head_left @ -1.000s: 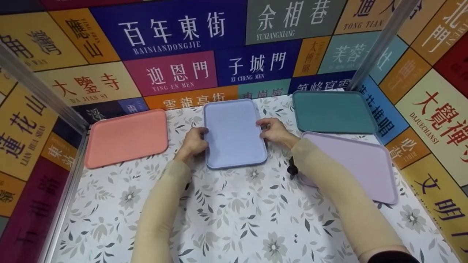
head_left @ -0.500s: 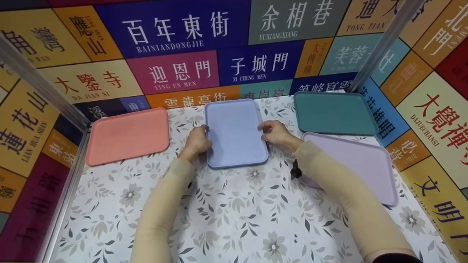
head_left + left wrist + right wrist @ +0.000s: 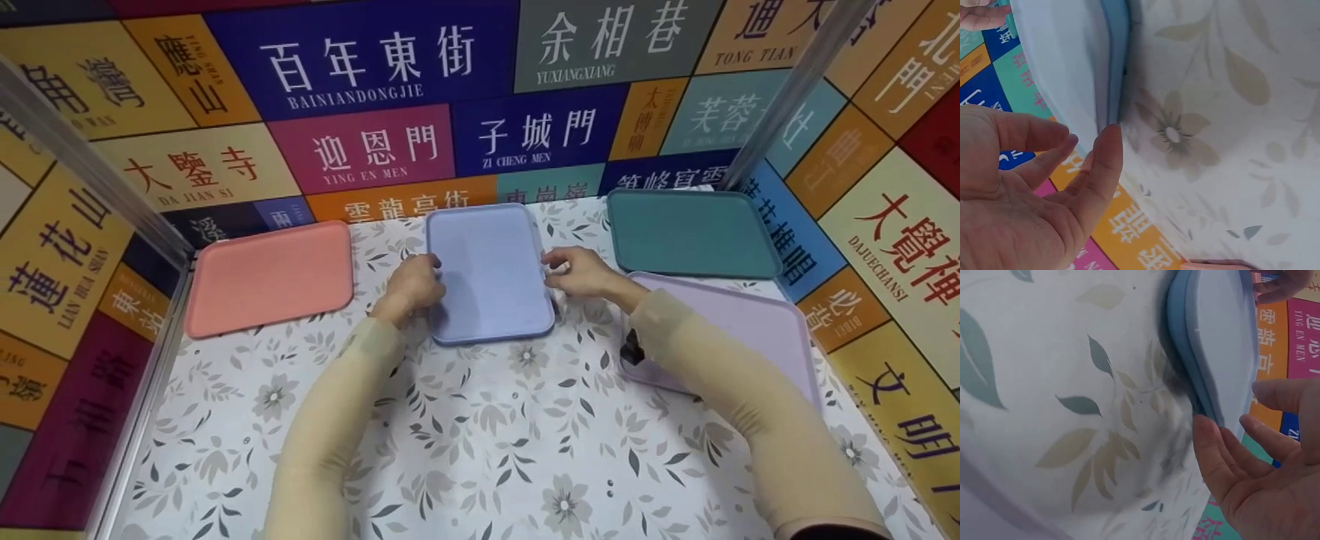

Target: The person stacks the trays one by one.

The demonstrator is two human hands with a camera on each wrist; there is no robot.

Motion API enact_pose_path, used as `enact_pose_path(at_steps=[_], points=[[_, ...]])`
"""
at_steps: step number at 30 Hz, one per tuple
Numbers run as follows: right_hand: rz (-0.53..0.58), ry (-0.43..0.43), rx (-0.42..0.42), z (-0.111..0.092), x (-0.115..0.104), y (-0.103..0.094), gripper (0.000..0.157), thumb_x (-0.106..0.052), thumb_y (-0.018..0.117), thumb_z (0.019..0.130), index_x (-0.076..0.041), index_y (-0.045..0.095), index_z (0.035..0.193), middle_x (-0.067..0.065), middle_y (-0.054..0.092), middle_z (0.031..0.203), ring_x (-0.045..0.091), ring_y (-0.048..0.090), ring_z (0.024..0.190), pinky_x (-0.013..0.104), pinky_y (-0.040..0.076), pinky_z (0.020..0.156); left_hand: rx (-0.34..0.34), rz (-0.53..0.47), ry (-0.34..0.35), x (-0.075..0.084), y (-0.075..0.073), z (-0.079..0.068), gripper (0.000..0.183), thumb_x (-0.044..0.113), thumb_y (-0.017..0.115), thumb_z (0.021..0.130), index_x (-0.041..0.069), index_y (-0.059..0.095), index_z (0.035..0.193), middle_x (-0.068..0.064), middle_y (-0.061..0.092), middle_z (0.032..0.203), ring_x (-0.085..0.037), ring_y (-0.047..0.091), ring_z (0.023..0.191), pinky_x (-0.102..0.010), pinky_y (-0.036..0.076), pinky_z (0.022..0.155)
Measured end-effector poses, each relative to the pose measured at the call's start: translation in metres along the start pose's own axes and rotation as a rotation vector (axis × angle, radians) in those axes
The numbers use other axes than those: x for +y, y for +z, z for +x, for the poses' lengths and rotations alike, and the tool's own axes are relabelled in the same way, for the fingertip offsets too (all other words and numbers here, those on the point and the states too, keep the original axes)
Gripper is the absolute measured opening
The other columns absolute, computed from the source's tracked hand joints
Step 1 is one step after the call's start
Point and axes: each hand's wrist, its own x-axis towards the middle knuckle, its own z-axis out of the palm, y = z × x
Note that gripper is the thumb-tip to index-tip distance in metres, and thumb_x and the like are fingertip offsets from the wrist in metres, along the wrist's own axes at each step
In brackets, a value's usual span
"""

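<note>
A periwinkle-blue tray (image 3: 491,277) lies lengthwise on the table between my two hands. In the head view my left hand (image 3: 412,285) is at its left edge, fingers loosely bent. My right hand (image 3: 581,271) is just by the right edge, fingertips close to the rim. The left wrist view has the left hand (image 3: 1044,197) with thumb and fingers apart, one fingertip at the tray (image 3: 1067,45). Likewise, in the right wrist view the right hand (image 3: 1275,472) has spread, relaxed fingers by the rim. Two layered edges appear there; whether a second tray lies beneath, I cannot tell.
A coral tray (image 3: 270,277) lies at the left. At the right, a green tray (image 3: 694,232) is behind a lilac tray (image 3: 739,330), which my right forearm partly covers. Lettered panels (image 3: 360,60) wall off the back and sides of the flower-patterned table (image 3: 465,450).
My fingers have loosened from the blue tray's edges. The right hand has drawn slightly away to the right. The tray stays put; the whole head view has shifted a little.
</note>
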Motion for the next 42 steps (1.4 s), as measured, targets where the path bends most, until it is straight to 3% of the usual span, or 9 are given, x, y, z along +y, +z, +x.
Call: enact_pose_path(at_steps=[12, 20, 26, 28, 33, 34, 36, 38, 42], points=[[-0.022, -0.010, -0.064, -0.030, 0.010, -0.039, 0.056, -0.016, 0.071, 0.106, 0.002, 0.059, 0.157, 0.036, 0.056, 0.159, 0.054, 0.068, 0.138, 0.052, 0.065, 0.102, 0.044, -0.067, 0.081, 0.019, -0.002, 0.000, 0.059, 0.012, 0.065, 0.091, 0.005, 0.067, 0.150, -0.020, 0.079, 0.131, -0.039, 0.073, 0.121, -0.051, 0.059, 0.111], [-0.005, 0.052, -0.062, -0.057, 0.033, -0.071, 0.061, -0.020, 0.075, 0.105, 0.003, 0.057, 0.158, 0.036, 0.055, 0.160, 0.053, 0.065, 0.140, 0.030, 0.062, 0.082, 0.048, -0.126, 0.142, 0.042, 0.009, -0.002, 0.060, 0.022, 0.070, 0.098, 0.003, 0.062, 0.155, -0.020, 0.079, 0.131, -0.037, 0.075, 0.123, -0.050, 0.060, 0.110], [0.032, 0.092, -0.031, -0.082, 0.055, -0.086, 0.061, -0.019, 0.075, 0.105, 0.004, 0.056, 0.158, 0.036, 0.055, 0.162, 0.050, 0.066, 0.138, 0.029, 0.064, 0.082, -0.010, -0.154, 0.171, 0.059, 0.019, 0.004, 0.061, 0.025, 0.073, 0.099, 0.005, 0.062, 0.155, -0.020, 0.079, 0.133, -0.037, 0.074, 0.125, -0.049, 0.059, 0.114], [0.045, 0.106, -0.017, -0.088, 0.063, -0.089, 0.062, -0.019, 0.076, 0.105, 0.005, 0.056, 0.158, 0.036, 0.054, 0.162, 0.050, 0.066, 0.139, 0.029, 0.065, 0.083, -0.015, -0.168, 0.205, 0.056, 0.031, 0.018, 0.061, 0.030, 0.075, 0.098, 0.007, 0.063, 0.154, -0.017, 0.081, 0.128, -0.033, 0.076, 0.120, -0.045, 0.061, 0.110], [0.057, 0.144, -0.020, -0.099, 0.079, -0.095, 0.066, -0.018, 0.077, 0.105, 0.007, 0.052, 0.161, 0.039, 0.049, 0.165, 0.053, 0.061, 0.144, 0.029, 0.065, 0.088, -0.034, -0.195, 0.229, 0.068, 0.039, 0.013, 0.061, 0.027, 0.075, 0.100, 0.005, 0.062, 0.154, -0.019, 0.080, 0.129, -0.034, 0.076, 0.121, -0.046, 0.062, 0.109], [0.061, 0.151, -0.027, -0.102, 0.082, -0.097, 0.067, -0.019, 0.077, 0.105, 0.007, 0.052, 0.161, 0.039, 0.049, 0.166, 0.052, 0.061, 0.144, 0.029, 0.065, 0.088, -0.052, -0.181, 0.213, 0.078, 0.034, 0.002, 0.060, 0.022, 0.074, 0.100, 0.003, 0.061, 0.156, -0.022, 0.078, 0.134, -0.036, 0.075, 0.124, -0.048, 0.061, 0.112], [0.073, 0.167, -0.037, -0.107, 0.088, -0.101, 0.068, -0.019, 0.078, 0.104, 0.005, 0.052, 0.162, 0.037, 0.049, 0.166, 0.046, 0.063, 0.142, 0.026, 0.064, 0.089, -0.039, -0.196, 0.245, 0.071, 0.056, 0.022, 0.061, 0.031, 0.077, 0.099, 0.007, 0.063, 0.154, -0.015, 0.081, 0.127, -0.030, 0.076, 0.118, -0.043, 0.063, 0.105], [0.087, 0.181, -0.046, -0.115, 0.094, -0.105, 0.069, -0.021, 0.079, 0.104, 0.004, 0.052, 0.162, 0.036, 0.050, 0.166, 0.039, 0.064, 0.140, 0.024, 0.064, 0.089, -0.054, -0.188, 0.246, 0.076, 0.062, 0.025, 0.061, 0.031, 0.076, 0.099, 0.008, 0.063, 0.154, -0.014, 0.081, 0.127, -0.029, 0.076, 0.118, -0.043, 0.063, 0.104], [0.081, 0.213, -0.059, -0.132, 0.110, -0.117, 0.071, -0.023, 0.078, 0.104, 0.004, 0.049, 0.164, 0.036, 0.049, 0.167, 0.035, 0.061, 0.140, 0.021, 0.062, 0.092, -0.100, -0.172, 0.229, 0.098, 0.060, 0.013, 0.060, 0.027, 0.073, 0.101, 0.008, 0.062, 0.157, -0.014, 0.079, 0.133, -0.029, 0.075, 0.123, -0.044, 0.063, 0.108]])
